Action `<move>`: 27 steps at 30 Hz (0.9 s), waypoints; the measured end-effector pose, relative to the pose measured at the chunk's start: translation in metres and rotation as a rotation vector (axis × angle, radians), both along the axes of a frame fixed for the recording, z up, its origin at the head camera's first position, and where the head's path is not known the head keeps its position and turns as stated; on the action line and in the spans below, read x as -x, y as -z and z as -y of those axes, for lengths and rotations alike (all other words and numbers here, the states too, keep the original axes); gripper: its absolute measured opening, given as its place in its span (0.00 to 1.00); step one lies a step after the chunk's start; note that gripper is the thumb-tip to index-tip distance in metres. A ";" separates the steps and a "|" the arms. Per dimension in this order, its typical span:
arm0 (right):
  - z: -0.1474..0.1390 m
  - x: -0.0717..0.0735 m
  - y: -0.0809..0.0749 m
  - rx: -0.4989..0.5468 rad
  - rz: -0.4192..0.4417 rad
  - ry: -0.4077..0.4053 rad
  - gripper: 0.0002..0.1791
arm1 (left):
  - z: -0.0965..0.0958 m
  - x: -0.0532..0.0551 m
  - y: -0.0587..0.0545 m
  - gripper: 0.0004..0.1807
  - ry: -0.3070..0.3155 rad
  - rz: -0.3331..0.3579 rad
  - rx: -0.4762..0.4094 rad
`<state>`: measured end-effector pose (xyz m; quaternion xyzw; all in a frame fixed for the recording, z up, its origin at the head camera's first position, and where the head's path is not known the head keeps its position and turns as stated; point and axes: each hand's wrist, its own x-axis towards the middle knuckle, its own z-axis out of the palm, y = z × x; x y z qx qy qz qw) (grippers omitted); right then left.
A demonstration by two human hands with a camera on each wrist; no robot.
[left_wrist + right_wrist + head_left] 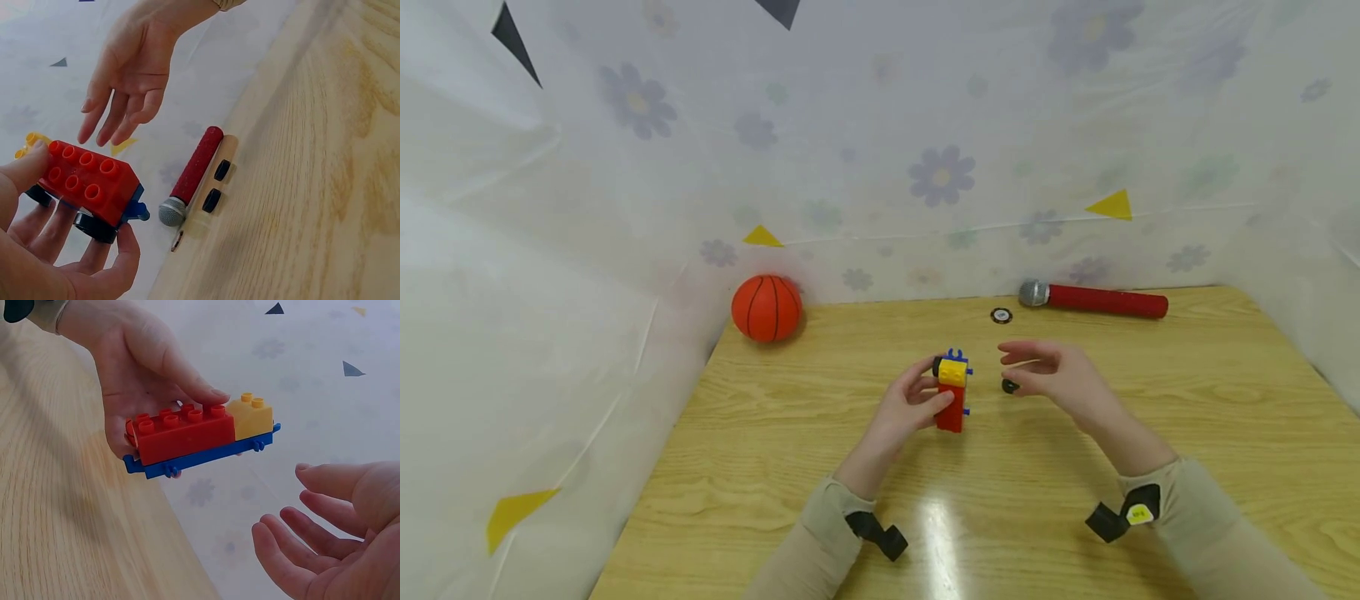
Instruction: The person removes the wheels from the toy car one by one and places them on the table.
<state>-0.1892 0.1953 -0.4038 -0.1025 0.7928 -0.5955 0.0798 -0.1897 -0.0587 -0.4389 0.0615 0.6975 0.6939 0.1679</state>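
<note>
My left hand [904, 406] grips a toy block car [952, 398] above the table, thumb on top and fingers beneath. A red brick [187, 434] and a yellow brick [253, 417] sit side by side on its blue base [209, 456]. Black wheels [95, 227] show along one long side; the opposite side bears only bare blue axle stubs. To the right hovers my right hand [1060, 379], its fingers loosely bent and nothing between them. Two loose black wheels [211, 200] stand on the table in the left wrist view; the head view shows one just below the right thumb.
An orange toy basketball [767, 308] stands at the table's back left corner. Along the back right edge lies a red microphone [1105, 301], with a small round disc [1001, 316] near its silver head. A flowered curtain [880, 150] hangs behind the wooden table [760, 500].
</note>
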 end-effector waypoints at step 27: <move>0.028 -0.001 0.001 0.059 0.038 -0.110 0.29 | -0.009 -0.003 0.003 0.28 0.033 -0.053 0.070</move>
